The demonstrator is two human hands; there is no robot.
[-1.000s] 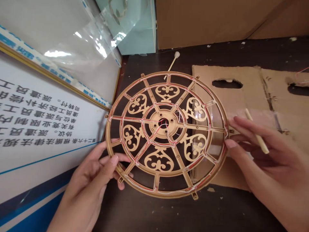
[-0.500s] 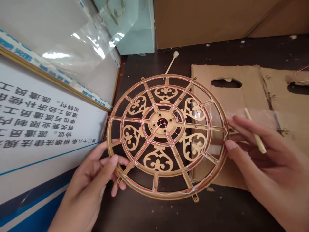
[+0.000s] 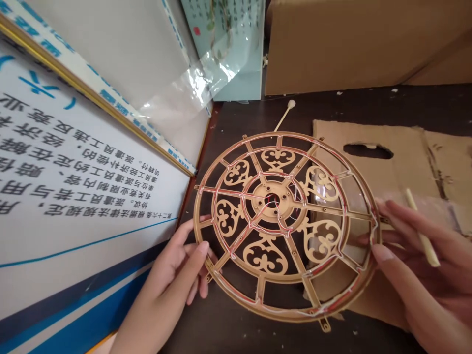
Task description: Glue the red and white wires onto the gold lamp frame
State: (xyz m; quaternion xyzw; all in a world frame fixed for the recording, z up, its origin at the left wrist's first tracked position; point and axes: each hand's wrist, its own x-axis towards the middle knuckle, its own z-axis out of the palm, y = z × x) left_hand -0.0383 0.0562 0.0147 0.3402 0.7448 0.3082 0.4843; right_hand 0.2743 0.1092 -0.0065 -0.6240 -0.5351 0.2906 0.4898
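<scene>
A round tan wheel-shaped frame [image 3: 260,290] with spokes and heart-shaped scrollwork is held up between my hands. Thin red and white wires run along its rings and spokes, and some cross the hub [image 3: 261,189]. My left hand [image 3: 180,275] grips the lower left rim, thumb on top and fingers beneath. At the right rim, my right hand [image 3: 424,260] pinches the edge between thumb and fingers. A short pale stick [image 3: 424,233] is tucked among the right hand's fingers, slanting across them. Parts of both hands' fingers are hidden behind the rim.
Flattened cardboard [image 3: 400,147] with a cut-out hole lies on the dark table [image 3: 236,324]. A white-tipped stick [image 3: 283,115] rests beyond the frame. Printed boards [image 3: 92,196] lean on the left, with clear plastic film [image 3: 191,88]. Behind stand a pale green bag [image 3: 239,73] and a cardboard box [image 3: 350,49].
The view has shifted, so the wheel frame and both hands now appear further right and slightly lower. Both hands keep the same hold on the rim.
</scene>
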